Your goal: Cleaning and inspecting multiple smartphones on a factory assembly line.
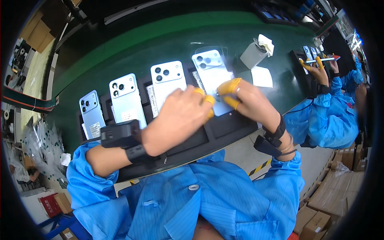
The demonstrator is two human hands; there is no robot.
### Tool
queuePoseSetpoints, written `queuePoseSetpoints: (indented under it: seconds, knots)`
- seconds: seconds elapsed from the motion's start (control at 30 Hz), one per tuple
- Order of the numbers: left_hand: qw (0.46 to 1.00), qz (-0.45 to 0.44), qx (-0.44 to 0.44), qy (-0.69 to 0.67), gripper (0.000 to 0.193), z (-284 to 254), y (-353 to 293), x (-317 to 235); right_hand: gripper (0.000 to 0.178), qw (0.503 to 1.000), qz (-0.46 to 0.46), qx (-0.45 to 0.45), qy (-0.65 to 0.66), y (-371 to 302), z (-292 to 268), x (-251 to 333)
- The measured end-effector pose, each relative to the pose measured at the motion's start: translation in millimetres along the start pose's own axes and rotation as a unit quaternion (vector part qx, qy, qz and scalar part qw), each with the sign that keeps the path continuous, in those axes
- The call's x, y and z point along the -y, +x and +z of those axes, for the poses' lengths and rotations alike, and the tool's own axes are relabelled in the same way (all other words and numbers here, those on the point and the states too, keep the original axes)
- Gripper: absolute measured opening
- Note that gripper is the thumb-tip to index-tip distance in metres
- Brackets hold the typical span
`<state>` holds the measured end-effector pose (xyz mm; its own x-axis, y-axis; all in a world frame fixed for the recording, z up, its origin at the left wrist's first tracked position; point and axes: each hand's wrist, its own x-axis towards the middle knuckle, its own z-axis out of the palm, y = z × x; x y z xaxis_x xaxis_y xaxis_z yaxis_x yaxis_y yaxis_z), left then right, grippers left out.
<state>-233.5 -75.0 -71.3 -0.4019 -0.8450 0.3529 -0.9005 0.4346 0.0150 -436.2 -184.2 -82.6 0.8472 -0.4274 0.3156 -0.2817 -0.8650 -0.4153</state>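
Four light-blue phones lie camera side up in a row. The rightmost phone (208,76) has a clear film (218,51) over its top, its edge sticking out past the phone. Over its lower half, my right hand (250,100) bends its yellow-cotted thumb and forefinger together; a tiny green bit shows by their tips. My left hand (182,110), also in yellow finger cots and slightly blurred, is curled with its fingertips close to the same phone. What either hand pinches is too small to make out. Below my left hand is another phone (167,74), partly covered.
The remaining phones (123,92) (90,106) sit in a black tray (224,130) on the green table (140,48). A grey tissue box (253,55) and a white sheet (262,77) are at the right. Further right, a co-worker's gloved-finger hand (318,74) holds a phone.
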Motion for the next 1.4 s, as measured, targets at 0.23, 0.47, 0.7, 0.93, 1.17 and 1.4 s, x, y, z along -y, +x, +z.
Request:
queuePoseSetpoints:
  seconds: [0.23, 0.47, 0.7, 0.93, 1.17, 1.4]
  knots:
    - [0.987, 0.041, 0.114, -0.103, 0.015, 18.4, 20.4, -19.7, 0.04, 0.992, 0.068, 0.095, 0.043, -2.9, -10.9, 15.6]
    - [0.992, 0.057, 0.049, -0.098, 0.009, 11.9, 34.8, -6.3, 0.034, 0.996, 0.038, 0.08, 0.032, -7.0, 0.7, 4.9]
    - [0.978, 0.092, 0.073, -0.172, 0.014, 8.5, 19.5, -10.3, 0.017, 0.996, 0.024, -0.01, 0.08, 1.0, 4.1, -7.3]
    - [0.977, 0.093, 0.056, -0.185, 0.013, 4.8, 13.9, -15.5, 0.014, 0.989, 0.099, -0.013, 0.11, 22.7, -2.2, -13.9]
    - [0.981, 0.096, 0.075, -0.152, 0.019, 18.3, 18.0, -14.8, 0.013, 0.973, 0.14, -0.083, 0.162, 47.5, -0.3, -7.3]
    - [0.991, 0.123, 0.0, -0.053, 0.023, 28.6, 14.3, -11.2, 0.012, 0.965, 0.182, -0.041, 0.185, 44.9, -6.3, -14.0]
